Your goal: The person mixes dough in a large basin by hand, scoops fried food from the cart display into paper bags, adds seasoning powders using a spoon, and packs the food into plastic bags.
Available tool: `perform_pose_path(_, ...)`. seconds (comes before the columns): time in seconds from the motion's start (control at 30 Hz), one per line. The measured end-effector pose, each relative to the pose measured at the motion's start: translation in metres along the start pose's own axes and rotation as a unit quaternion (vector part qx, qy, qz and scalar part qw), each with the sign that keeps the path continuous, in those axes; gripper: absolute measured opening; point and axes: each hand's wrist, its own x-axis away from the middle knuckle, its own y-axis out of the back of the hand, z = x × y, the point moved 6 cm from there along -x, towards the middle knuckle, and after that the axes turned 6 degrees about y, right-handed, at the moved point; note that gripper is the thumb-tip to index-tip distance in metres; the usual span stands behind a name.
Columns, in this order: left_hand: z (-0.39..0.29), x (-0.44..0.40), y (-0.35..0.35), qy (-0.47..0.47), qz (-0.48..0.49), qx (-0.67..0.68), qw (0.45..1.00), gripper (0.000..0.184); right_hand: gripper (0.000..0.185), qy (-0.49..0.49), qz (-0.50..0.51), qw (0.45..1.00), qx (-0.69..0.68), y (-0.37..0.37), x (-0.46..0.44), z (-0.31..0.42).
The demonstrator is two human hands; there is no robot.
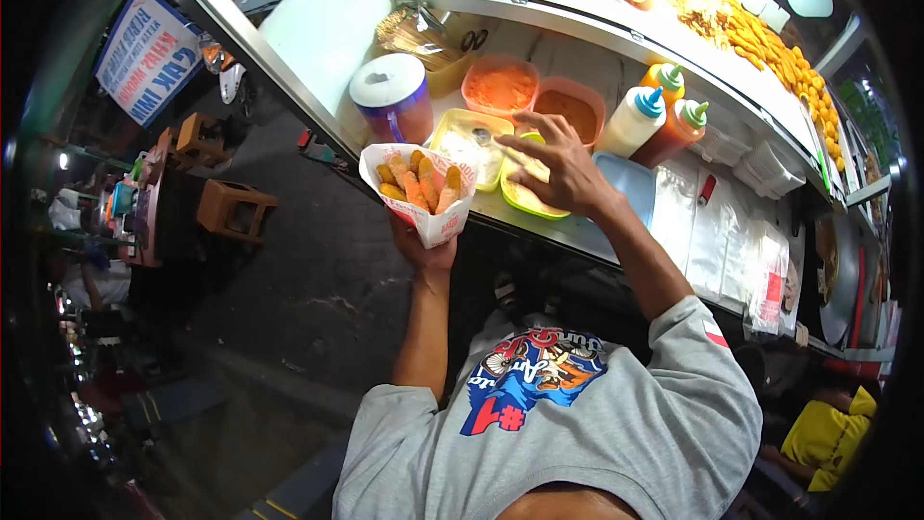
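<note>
My left hand (423, 250) holds a white paper food box (445, 227) with red print from below, at the counter's front edge. Several seasoned fried sticks (416, 185) stand in the box, some orange-dusted. My right hand (570, 169) reaches over the seasoning tubs, fingers stretched and apart, with nothing visible in them. Beneath it is a lime-green tub (535, 212) of pale powder, partly hidden by the hand. A yellow tub (449, 123) with white powder lies just left of the fingertips. Behind are a pink tub (466, 94) of orange powder and another tub (601, 108) of red-brown powder.
Squeeze bottles (635, 121) stand right of the tubs, near a light-blue lid (628, 183). A lidded blue container (391, 101) and wooden skewers (423, 39) are at the left. Fried snacks (760, 34) fill the upper shelf. A person in yellow (830, 438) is at lower right.
</note>
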Motion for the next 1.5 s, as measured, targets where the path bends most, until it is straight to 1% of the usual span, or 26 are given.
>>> perform_pose_path(0.03, -0.003, -0.003, -0.015, -0.018, 0.026, -0.010, 0.999, 0.062, 0.053, -0.002, 0.011, 0.999, -0.030, 0.010, -0.004, 0.013)
perform_pose_path(0.1, -0.005, -0.005, -0.036, -0.043, 0.073, -0.032, 0.996, 0.062, 0.046, -0.042, 0.027, 0.985, -0.167, 0.036, -0.017, 0.054)
perform_pose_path(0.17, -0.001, -0.007, -0.071, -0.063, 0.116, -0.059, 0.989, 0.061, 0.029, -0.009, 0.030, 0.984, -0.177, 0.045, -0.012, 0.067)
perform_pose_path(0.2, 0.002, -0.002, -0.089, -0.080, 0.140, -0.060, 0.985, 0.061, 0.014, 0.014, 0.005, 0.978, -0.206, 0.058, -0.014, 0.074)
perform_pose_path(0.23, 0.008, 0.000, -0.097, -0.055, 0.130, -0.040, 0.989, 0.064, 0.011, 0.005, 0.003, 0.984, -0.179, 0.066, -0.013, 0.072)
perform_pose_path(0.3, 0.023, 0.001, -0.111, -0.108, 0.183, -0.126, 0.969, 0.065, 0.007, -0.017, 0.001, 0.992, -0.123, 0.084, -0.007, 0.066)
perform_pose_path(0.33, 0.035, 0.000, -0.101, -0.098, 0.070, -0.147, 0.982, 0.063, 0.006, 0.006, -0.012, 0.989, -0.151, 0.094, -0.004, 0.068)
perform_pose_path(0.47, 0.081, 0.005, -0.112, -0.067, 0.083, -0.148, 0.983, 0.057, 0.008, -0.073, -0.015, 0.993, -0.088, 0.116, 0.019, 0.042)
perform_pose_path(0.5, 0.088, 0.001, -0.116, -0.083, 0.075, -0.144, 0.983, 0.054, 0.009, -0.062, -0.052, 0.992, -0.100, 0.126, 0.022, 0.037)
perform_pose_path(0.57, 0.095, -0.013, -0.132, -0.142, 0.098, -0.182, 0.968, 0.051, 0.010, -0.111, -0.052, 0.988, -0.091, 0.147, 0.019, 0.015)
perform_pose_path(0.6, 0.098, -0.021, -0.147, -0.123, 0.113, -0.136, 0.977, 0.050, 0.012, -0.157, -0.042, 0.983, -0.086, 0.158, 0.014, 0.002)
perform_pose_path(0.63, 0.100, -0.035, -0.156, -0.135, 0.133, -0.165, 0.968, 0.051, 0.014, -0.148, -0.067, 0.979, -0.121, 0.166, 0.004, -0.010)
perform_pose_path(0.7, 0.104, -0.076, -0.182, -0.115, 0.169, -0.208, 0.956, 0.052, 0.016, -0.236, -0.079, 0.952, -0.180, 0.180, -0.019, -0.038)
perform_pose_path(0.8, 0.112, -0.162, -0.217, 0.041, 0.193, -0.193, 0.961, 0.034, 0.015, -0.207, -0.137, 0.933, -0.262, 0.183, -0.068, -0.095)
perform_pose_path(0.87, 0.122, -0.239, -0.212, 0.104, 0.205, -0.202, 0.952, 0.030, 0.015, -0.174, -0.166, 0.944, -0.228, 0.177, -0.096, -0.136)
perform_pose_path(0.93, 0.130, -0.273, -0.226, 0.078, 0.132, -0.307, 0.939, 0.028, 0.017, -0.147, -0.197, 0.952, -0.184, 0.165, -0.115, -0.184)
perform_pose_path(0.97, 0.133, -0.281, -0.238, 0.116, 0.118, -0.277, 0.947, 0.029, 0.022, -0.155, -0.158, 0.966, -0.134, 0.158, -0.122, -0.211)
perform_pose_path(1.03, 0.144, -0.333, -0.215, 0.115, 0.085, -0.371, 0.917, 0.036, 0.027, -0.174, -0.125, 0.975, -0.051, 0.140, -0.126, -0.264)
perform_pose_path(1.1, 0.157, -0.333, -0.235, 0.184, 0.198, -0.260, 0.927, 0.042, 0.021, -0.169, -0.131, 0.976, -0.048, 0.117, -0.119, -0.315)
perform_pose_path(1.17, 0.149, -0.309, -0.248, 0.178, 0.174, -0.296, 0.922, 0.047, 0.014, -0.164, -0.073, 0.983, -0.046, 0.088, -0.102, -0.374)
perform_pose_path(1.2, 0.174, -0.352, -0.213, 0.176, 0.118, -0.286, 0.935, 0.048, 0.013, -0.158, -0.053, 0.986, -0.004, 0.088, -0.100, -0.371)
perform_pose_path(1.3, 0.163, -0.336, -0.211, 0.072, 0.076, -0.392, 0.914, 0.040, 0.011, -0.160, -0.016, 0.986, 0.035, 0.091, -0.091, -0.386)
perform_pose_path(1.33, 0.161, -0.339, -0.204, -0.039, 0.144, -0.437, 0.887, 0.034, 0.011, -0.166, 0.022, 0.980, 0.108, 0.104, -0.099, -0.354)
perform_pose_path(1.37, 0.147, -0.316, -0.207, -0.051, 0.163, -0.467, 0.867, 0.027, 0.013, -0.172, 0.064, 0.974, 0.134, 0.105, -0.100, -0.354)
perform_pose_path(1.43, 0.143, -0.256, -0.206, 0.225, 0.314, -0.457, 0.801, 0.026, 0.016, -0.124, 0.116, 0.976, 0.134, 0.097, -0.090, -0.373)
perform_pose_path(1.5, 0.153, -0.217, -0.193, 0.231, 0.457, -0.628, 0.586, 0.029, 0.018, -0.119, 0.111, 0.969, 0.184, 0.121, -0.103, -0.304)
